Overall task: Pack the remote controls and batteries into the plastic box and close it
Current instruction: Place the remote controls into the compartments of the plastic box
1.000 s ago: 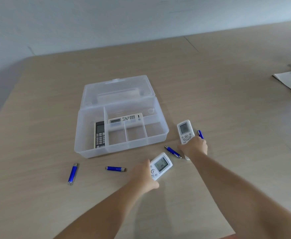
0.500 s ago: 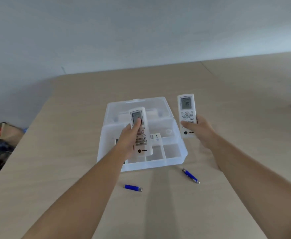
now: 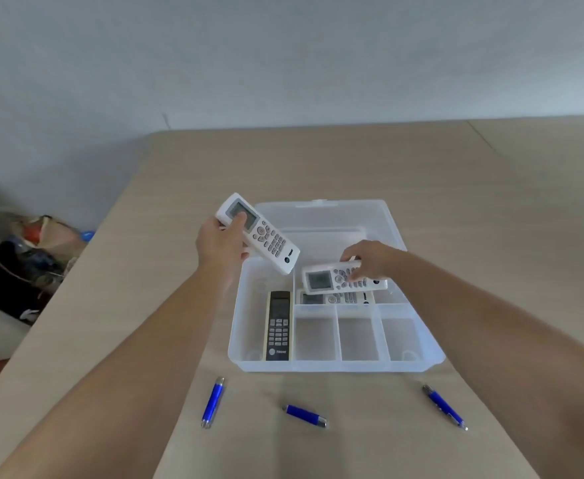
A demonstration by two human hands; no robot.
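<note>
A clear plastic box (image 3: 335, 366) stands open on the table, lid (image 3: 328, 216) laid back. A black remote (image 3: 278, 326) lies in its left compartment and a white remote (image 3: 335, 299) in the long rear one. My left hand (image 3: 219, 248) grips a white remote (image 3: 259, 233), tilted above the box's left rear corner. My right hand (image 3: 370, 259) holds another white remote (image 3: 342, 280) sideways just over the rear compartment, above the white one lying there. Three blue batteries (image 3: 213, 402) (image 3: 305, 415) (image 3: 444, 406) lie on the table in front of the box.
The box's three small front compartments (image 3: 358, 335) hold nothing. The table's left edge (image 3: 86, 257) runs beside a dark heap of bags and clutter (image 3: 21, 261) on the floor. A grey wall rises behind the table.
Both hands have carried their white remotes over the box. The right remote has turned sideways and dropped low over the rear compartment; the left one has tilted above the box's left rear corner.
</note>
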